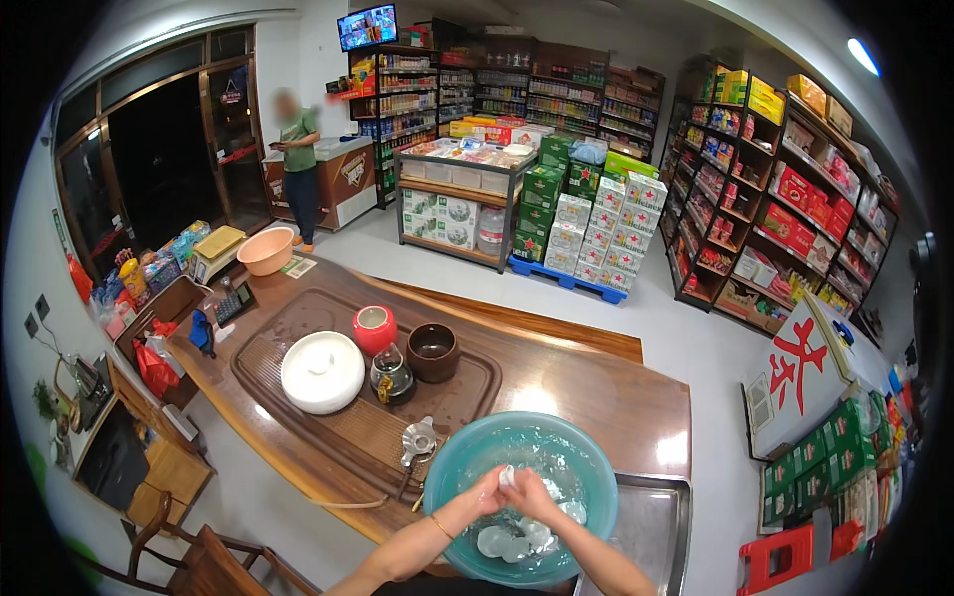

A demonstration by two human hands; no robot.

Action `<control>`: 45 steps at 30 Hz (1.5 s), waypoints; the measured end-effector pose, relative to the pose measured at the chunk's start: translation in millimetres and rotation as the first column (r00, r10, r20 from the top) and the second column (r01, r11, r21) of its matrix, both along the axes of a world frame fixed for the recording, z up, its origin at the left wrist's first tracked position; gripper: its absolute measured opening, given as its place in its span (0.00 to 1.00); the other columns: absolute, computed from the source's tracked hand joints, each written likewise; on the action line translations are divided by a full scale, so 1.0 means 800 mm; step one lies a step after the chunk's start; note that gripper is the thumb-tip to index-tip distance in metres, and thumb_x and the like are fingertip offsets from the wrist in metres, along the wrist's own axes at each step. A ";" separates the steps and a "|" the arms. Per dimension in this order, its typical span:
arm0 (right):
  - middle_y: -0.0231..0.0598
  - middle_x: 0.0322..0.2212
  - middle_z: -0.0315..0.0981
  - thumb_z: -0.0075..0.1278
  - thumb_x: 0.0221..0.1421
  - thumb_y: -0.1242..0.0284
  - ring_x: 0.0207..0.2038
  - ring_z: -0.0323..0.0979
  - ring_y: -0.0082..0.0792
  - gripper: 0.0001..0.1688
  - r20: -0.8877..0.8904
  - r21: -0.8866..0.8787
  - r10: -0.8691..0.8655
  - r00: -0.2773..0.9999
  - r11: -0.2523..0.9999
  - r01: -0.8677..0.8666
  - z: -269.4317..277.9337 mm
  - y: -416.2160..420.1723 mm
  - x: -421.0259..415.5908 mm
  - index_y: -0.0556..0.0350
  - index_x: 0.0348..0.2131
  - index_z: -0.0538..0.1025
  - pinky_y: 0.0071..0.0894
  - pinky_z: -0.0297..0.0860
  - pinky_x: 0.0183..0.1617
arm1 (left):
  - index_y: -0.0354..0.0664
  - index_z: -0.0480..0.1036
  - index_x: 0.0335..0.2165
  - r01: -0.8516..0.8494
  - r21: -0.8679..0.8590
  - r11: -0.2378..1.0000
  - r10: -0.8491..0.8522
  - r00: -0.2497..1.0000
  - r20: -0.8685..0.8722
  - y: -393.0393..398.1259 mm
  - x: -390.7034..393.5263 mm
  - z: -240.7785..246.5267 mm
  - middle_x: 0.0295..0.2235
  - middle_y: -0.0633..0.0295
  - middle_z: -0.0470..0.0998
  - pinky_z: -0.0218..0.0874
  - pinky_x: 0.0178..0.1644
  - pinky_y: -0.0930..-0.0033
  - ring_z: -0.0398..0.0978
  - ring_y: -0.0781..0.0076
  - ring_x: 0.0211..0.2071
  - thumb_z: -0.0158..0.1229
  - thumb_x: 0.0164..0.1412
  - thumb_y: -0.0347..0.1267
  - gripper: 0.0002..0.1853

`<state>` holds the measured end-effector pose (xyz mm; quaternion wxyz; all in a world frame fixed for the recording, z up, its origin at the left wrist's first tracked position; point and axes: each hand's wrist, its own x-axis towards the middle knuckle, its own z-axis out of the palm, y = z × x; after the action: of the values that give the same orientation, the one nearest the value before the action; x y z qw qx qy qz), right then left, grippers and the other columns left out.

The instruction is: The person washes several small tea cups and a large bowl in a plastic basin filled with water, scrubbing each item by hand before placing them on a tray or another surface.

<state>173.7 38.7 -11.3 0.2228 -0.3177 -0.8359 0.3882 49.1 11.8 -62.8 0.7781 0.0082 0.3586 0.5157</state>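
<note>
Both my hands meet over a teal plastic basin (pixel 607 477) of water at the wooden counter's near edge. My left hand (pixel 490 493) and my right hand (pixel 528 493) hold a small white cup (pixel 507 476) between them, mostly covered by the fingers. Under my wrists, several small pale cups (pixel 495 541) lie in the water. Beyond the basin is a brown tea tray (pixel 447 406). On it stand a white lidded pot (pixel 322 372), a red jar (pixel 374 330), a dark brown pot (pixel 433 353), a glass teapot (pixel 392 375) with dark contents and a metal tea strainer (pixel 419 441).
A stainless steel tray (pixel 652 521) adjoins the basin on the right. An orange basin (pixel 266 251) and a calculator (pixel 234 302) sit at the counter's far left. A wooden chair (pixel 201 559) stands lower left. Across the shop a person (pixel 299 156) stands by a chest freezer (pixel 346 182).
</note>
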 end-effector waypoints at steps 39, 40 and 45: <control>0.39 0.20 0.67 0.29 0.52 0.59 0.19 0.65 0.37 0.22 0.096 -0.698 -0.314 0.945 0.655 0.289 -0.044 0.047 -0.004 0.56 0.25 0.69 0.37 0.59 0.18 | 0.37 0.66 0.29 0.429 0.437 0.790 0.213 0.477 -0.853 -0.024 0.011 0.050 0.29 0.58 0.70 0.60 0.36 0.66 0.69 0.70 0.31 0.42 0.56 0.31 0.09; 0.37 0.20 0.67 0.27 0.52 0.57 0.18 0.64 0.33 0.23 0.101 -0.891 -0.334 0.937 0.389 0.235 -0.033 0.045 -0.002 0.55 0.24 0.68 0.34 0.58 0.16 | 0.35 0.65 0.28 0.652 0.290 0.700 0.339 0.053 -0.939 -0.030 0.005 0.075 0.29 0.54 0.69 0.56 0.44 0.57 0.68 0.63 0.33 0.43 0.53 0.30 0.08; 0.39 0.24 0.67 0.27 0.55 0.55 0.25 0.65 0.33 0.26 0.259 -0.825 -0.314 0.914 0.420 0.378 -0.059 0.042 0.004 0.57 0.32 0.68 0.34 0.61 0.24 | 0.36 0.66 0.25 0.814 0.149 0.561 0.601 -0.277 -0.750 -0.033 -0.001 0.069 0.29 0.53 0.70 0.47 0.52 0.53 0.67 0.58 0.35 0.48 0.46 0.28 0.06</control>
<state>176.6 72.6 -58.6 0.0821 -0.5626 -0.4528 0.6868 47.9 -14.5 -7.9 0.0937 0.8067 0.5238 0.2569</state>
